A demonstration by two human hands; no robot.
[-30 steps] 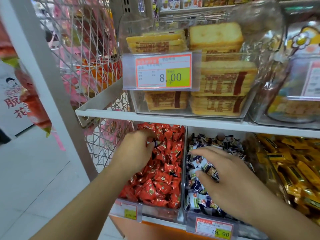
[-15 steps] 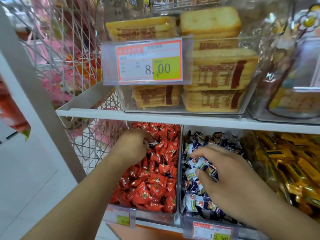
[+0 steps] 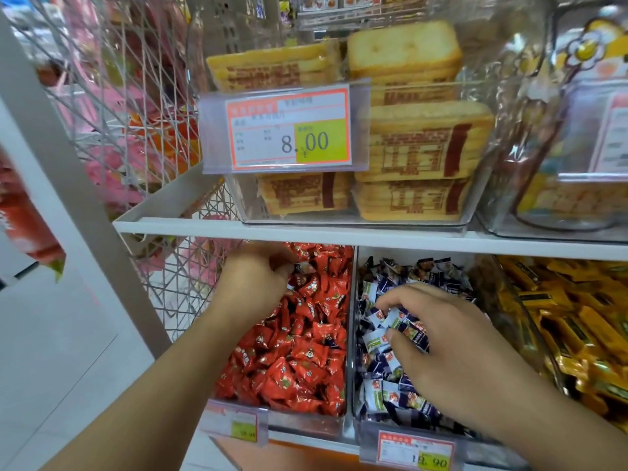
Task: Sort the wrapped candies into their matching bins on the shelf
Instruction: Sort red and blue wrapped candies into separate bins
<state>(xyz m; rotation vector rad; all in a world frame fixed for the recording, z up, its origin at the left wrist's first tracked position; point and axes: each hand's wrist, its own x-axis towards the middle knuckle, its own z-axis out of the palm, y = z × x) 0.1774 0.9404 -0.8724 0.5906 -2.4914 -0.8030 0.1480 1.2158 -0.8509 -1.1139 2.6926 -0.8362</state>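
Note:
Red wrapped candies [image 3: 299, 351] fill the left clear bin [image 3: 306, 423] on the lower shelf. Blue-and-white wrapped candies [image 3: 384, 392] fill the middle bin [image 3: 355, 396]. My left hand [image 3: 255, 280] reaches to the back of the red bin, its fingers curled and pinching a dark-wrapped candy [image 3: 299, 267] among the red ones. In the middle bin, my right hand [image 3: 445, 338] lies on the pile, with fingers and thumb curled round a few blue-and-white candies [image 3: 390, 317].
A third bin of yellow wrapped candies [image 3: 577, 321] stands to the right. The white upper shelf [image 3: 339, 229] hangs low over the bins and carries a clear box of biscuit packs [image 3: 418, 144] with a price tag [image 3: 289, 130]. A wire rack [image 3: 136, 113] closes the left side.
My right hand's fingers have curled in from nearly flat to a grasp on the blue-and-white candies. My left hand has stayed at the back of the red bin.

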